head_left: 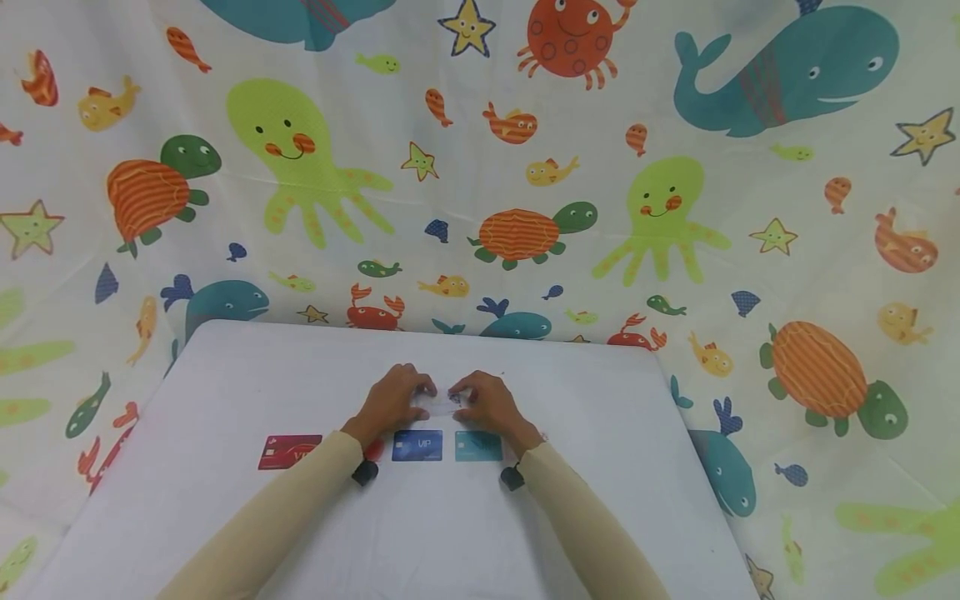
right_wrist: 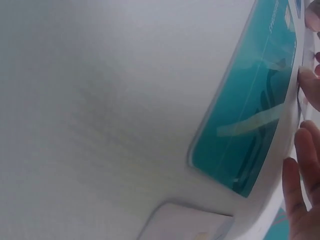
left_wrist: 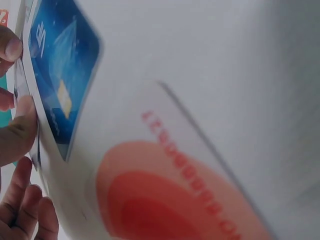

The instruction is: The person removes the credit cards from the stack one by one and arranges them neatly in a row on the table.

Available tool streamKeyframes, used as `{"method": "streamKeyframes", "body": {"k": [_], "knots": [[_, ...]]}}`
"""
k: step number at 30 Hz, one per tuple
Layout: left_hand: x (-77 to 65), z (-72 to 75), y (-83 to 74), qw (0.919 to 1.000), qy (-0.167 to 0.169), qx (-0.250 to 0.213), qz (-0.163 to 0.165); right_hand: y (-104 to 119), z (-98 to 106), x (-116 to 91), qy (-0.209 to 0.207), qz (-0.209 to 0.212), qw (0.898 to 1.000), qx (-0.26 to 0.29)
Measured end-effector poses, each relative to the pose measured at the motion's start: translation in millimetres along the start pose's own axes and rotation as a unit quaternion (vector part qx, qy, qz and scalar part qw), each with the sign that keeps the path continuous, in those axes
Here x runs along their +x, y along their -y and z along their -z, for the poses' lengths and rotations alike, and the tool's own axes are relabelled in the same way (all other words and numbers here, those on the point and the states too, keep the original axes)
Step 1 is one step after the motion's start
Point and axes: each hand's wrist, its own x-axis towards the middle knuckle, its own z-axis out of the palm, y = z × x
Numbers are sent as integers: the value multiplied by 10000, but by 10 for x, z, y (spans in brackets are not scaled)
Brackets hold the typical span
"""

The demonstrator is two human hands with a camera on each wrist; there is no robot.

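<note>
Both hands meet over a white tabletop in the head view. My left hand (head_left: 392, 402) pinches the left end of a pale, whitish card (head_left: 441, 407), and my right hand (head_left: 489, 405) pinches its right end. A small dark mark shows near the right fingers; the rest of its print is too small to read. Just nearer than the hands lie a blue VIP card (head_left: 417, 445) and a teal card (head_left: 477, 447). Under the left wrist sits a white card with red circles (left_wrist: 150, 200), partly covered by the arm in the head view.
Farther left, a red VIP card (head_left: 287, 451) lies partly behind the left forearm. Another pale card (right_wrist: 187, 222) lies beside the teal one, mostly hidden by the right wrist in the head view. Behind the table (head_left: 247, 358) hangs a cloth (head_left: 480, 183) printed with sea animals.
</note>
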Motion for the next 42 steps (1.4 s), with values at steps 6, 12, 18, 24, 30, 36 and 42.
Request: {"method": "streamKeyframes", "body": {"k": [6,12,18,24,30,36,42], "knots": [[-1,-36,33,10000,5,35,-21,11,23,-2,1,71,10000,22],[-54,-2,0,10000,-49,-57,-10,-10,35,1,25,169,9999,-25],[-104,35,-48,9998,0,-139,111,-23,62,-15,92,151,9998,81],[-128,47,-59,9997,-12,-189,175,-75,98,-34,209,16,9997,134],[-146,43,-73,9997,18,-191,130,-113,142,-70,231,47,9993,303],[-150,34,-110,9999,40,-138,83,-144,174,-112,219,133,9989,404],[-133,22,-141,9999,-91,-107,-14,-164,231,-161,218,175,9983,519]]}}
